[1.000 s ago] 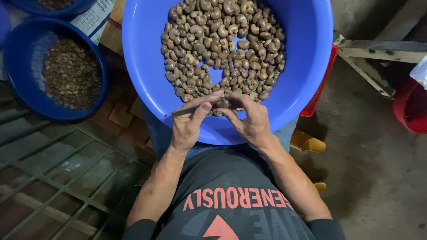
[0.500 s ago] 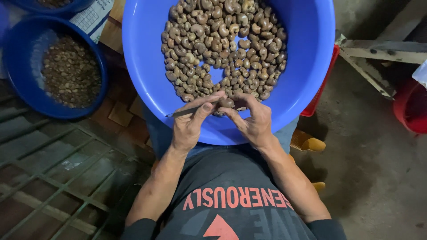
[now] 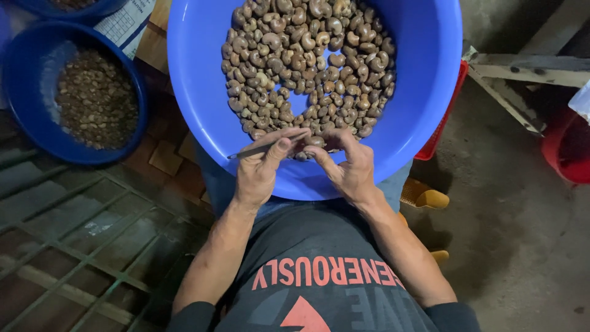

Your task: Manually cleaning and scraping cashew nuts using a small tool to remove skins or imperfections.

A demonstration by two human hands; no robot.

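A large light-blue basin (image 3: 424, 117) rests on my lap, holding a heap of brown cashew nuts (image 3: 307, 67). Both my hands meet at its near rim. My left hand (image 3: 258, 172) pinches a thin metal pick (image 3: 261, 147), whose tip points at the nut. My right hand (image 3: 350, 169) holds a single cashew nut (image 3: 314, 142) between thumb and fingers, just above the heap's near edge. To the left, a smaller dark-blue basin (image 3: 24, 132) holds brown peel scraps (image 3: 95, 98).
A metal floor grate (image 3: 74, 246) lies at the lower left. A red crate (image 3: 444, 120) sits under the big basin's right side, and a yellow sandal (image 3: 427, 198) is below it. A wooden frame (image 3: 522, 67) and a red bucket (image 3: 568, 154) stand on the concrete at right.
Both hands stay at the basin's near rim, with only small finger movements on the nut and pick. The view has shifted slightly.
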